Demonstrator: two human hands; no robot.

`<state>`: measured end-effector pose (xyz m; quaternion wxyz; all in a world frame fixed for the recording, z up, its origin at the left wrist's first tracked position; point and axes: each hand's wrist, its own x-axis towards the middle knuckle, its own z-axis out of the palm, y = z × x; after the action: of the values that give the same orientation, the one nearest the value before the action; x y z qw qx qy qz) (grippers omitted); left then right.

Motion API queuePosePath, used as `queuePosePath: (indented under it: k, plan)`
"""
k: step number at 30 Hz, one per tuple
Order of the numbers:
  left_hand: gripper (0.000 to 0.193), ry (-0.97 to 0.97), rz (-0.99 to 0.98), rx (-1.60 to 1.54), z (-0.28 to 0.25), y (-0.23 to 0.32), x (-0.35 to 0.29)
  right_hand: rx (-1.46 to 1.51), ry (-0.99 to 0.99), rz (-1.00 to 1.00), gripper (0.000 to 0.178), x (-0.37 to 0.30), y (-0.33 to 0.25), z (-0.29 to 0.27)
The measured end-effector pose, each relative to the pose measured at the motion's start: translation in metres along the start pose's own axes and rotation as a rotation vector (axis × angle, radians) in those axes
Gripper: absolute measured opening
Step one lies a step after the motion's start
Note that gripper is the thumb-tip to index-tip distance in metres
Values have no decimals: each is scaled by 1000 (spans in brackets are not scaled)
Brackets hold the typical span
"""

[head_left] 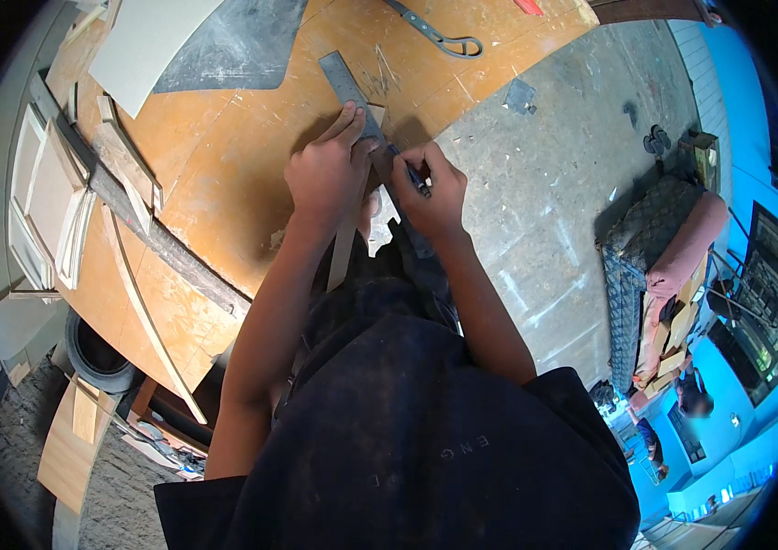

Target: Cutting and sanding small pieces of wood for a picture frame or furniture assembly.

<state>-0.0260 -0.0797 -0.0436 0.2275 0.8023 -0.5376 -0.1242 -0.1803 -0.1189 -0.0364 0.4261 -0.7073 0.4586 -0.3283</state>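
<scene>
Nearest to us is our dark shirt (435, 431), and just beyond it a pale wooden strip (343, 247) runs away from us, its near end by our lap and its far end over the desk (224, 174). A metal ruler (343, 81) crosses the strip at a slant. Our left hand (326, 170) has a narrow grip, fingers pressing on the ruler where the two cross. Our right hand (433, 192) is just beside it — its grip closed around a slim, dark pen-like tool (421, 183), whose tip is close to the ruler's edge. On the left of the desk lie a long thin slat (150, 312) and a dark curved bar (160, 234); a tyre (100, 353) is below the desk's left edge. Farther off, a pale sheet (146, 46) overlaps a dark grey sheet (237, 50) on the left, and grey-handled scissors (435, 35) lie at the right, well apart from our hands. Past the desk on the right we see the concrete floor (535, 211), a patterned couch (623, 284) with a pink roll (687, 238) on it — and, well beyond, another person (693, 396) near the blue wall (728, 367).
</scene>
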Motion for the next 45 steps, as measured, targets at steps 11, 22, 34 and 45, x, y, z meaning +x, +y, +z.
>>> queuePosePath:
  k: [11,22,34,45]
  plan:
    - [36,-33,-27,-34,-1,4,0,-203,-114,25,34,-37,6,-16]
    - [72,123,-8,-299,3,9,-13,-164,95,14,37,-11,19,-22]
    - [51,134,-120,-247,-9,11,-6,-511,2,-241,43,191,85,-83]
    - [57,388,-186,-314,-48,-12,5,-803,-178,-104,67,215,45,-63]
